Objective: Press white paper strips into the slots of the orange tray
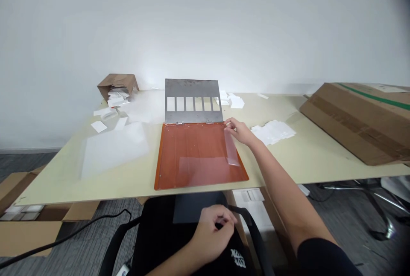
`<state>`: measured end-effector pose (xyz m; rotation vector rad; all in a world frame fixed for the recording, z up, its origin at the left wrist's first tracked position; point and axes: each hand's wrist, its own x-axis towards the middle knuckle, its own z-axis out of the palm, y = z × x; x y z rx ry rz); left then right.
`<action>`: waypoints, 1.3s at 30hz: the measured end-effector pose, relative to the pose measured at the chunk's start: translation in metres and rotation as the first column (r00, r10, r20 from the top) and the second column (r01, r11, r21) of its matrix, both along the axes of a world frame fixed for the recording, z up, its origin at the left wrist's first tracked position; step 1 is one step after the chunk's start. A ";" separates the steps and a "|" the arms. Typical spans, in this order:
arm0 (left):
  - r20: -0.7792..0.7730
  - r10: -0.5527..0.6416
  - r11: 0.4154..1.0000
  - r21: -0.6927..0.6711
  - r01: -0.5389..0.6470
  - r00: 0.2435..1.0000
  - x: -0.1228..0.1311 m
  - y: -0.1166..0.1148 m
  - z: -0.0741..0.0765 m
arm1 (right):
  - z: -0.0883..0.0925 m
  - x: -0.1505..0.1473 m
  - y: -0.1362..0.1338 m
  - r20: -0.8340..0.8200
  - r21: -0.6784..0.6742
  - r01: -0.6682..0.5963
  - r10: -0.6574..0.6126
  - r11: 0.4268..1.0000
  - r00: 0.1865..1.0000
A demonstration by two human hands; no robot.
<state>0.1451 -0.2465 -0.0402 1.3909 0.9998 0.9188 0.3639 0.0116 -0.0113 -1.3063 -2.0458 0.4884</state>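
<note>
My right hand [238, 132] is at the far right corner of an orange board [192, 156], its fingers pinching the top of a curved strip of clear plastic film [232, 148]. Another clear sheet [205, 171] lies flat on the board's near half. A grey metal plate [192, 92] with several rectangular windows stands hinged to the board's far edge. Below the table, my left hand [213, 233] is curled over a black bag [166, 242] beside its strap [253, 237]. Anything in those fingers is hidden.
A large cardboard box [355, 122] lies at the table's right end. Stacked white papers [272, 132] sit right of the board, and a translucent sheet [113, 150] lies to its left. A torn carton [118, 84] spills white cards at the back left.
</note>
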 end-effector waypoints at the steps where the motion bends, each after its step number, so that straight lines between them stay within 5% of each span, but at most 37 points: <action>1: -0.006 -0.011 0.999 -0.037 0.011 1.000 0.000 -0.005 -0.003 | -0.006 -0.001 0.009 0.023 0.007 -0.010 0.010 1.000 1.000; 10: 0.076 -0.220 0.969 0.129 0.210 0.972 -0.036 -0.017 -0.024 | -0.041 -0.007 0.046 0.065 0.167 -0.012 0.001 0.986 0.998; 13: -0.073 -0.150 0.976 0.150 0.160 0.986 -0.058 -0.009 -0.004 | -0.047 -0.006 0.047 0.022 0.220 0.033 -0.038 0.975 0.999; 16: -0.104 -0.076 0.961 0.259 0.101 0.992 -0.076 0.005 0.032 | -0.050 -0.006 0.048 0.010 0.240 0.043 -0.046 0.970 0.999; 20: -0.120 0.195 0.913 0.385 -0.135 0.973 -0.097 0.033 0.075 | -0.049 -0.007 0.049 0.025 0.245 0.020 -0.027 0.969 0.999; 24: 0.153 0.440 0.725 0.520 -0.451 0.885 -0.116 0.088 0.106 | -0.047 -0.008 0.048 0.035 0.251 0.017 -0.027 0.968 0.999; 28: 0.405 0.539 0.420 0.631 -0.653 0.738 -0.141 0.167 0.137 | -0.045 -0.008 0.045 0.038 0.253 0.021 -0.032 0.967 0.999; 31: 0.470 0.486 0.363 0.659 -0.659 0.737 -0.170 0.219 0.151 | -0.043 -0.008 0.040 0.040 0.259 0.013 -0.024 0.966 0.999; 33: 0.445 0.539 0.448 0.567 -0.691 0.715 -0.194 0.244 0.151 | -0.041 -0.008 0.037 0.044 0.264 0.004 -0.016 0.964 0.999; 35: 0.241 0.651 0.584 0.447 -0.678 0.720 -0.219 0.260 0.143 | -0.039 -0.006 0.034 0.048 0.269 -0.002 -0.012 0.963 0.999; 39: -0.063 0.709 0.667 0.382 -0.639 0.702 -0.256 0.279 0.115 | -0.035 -0.003 0.030 0.059 0.280 -0.003 -0.014 0.960 0.998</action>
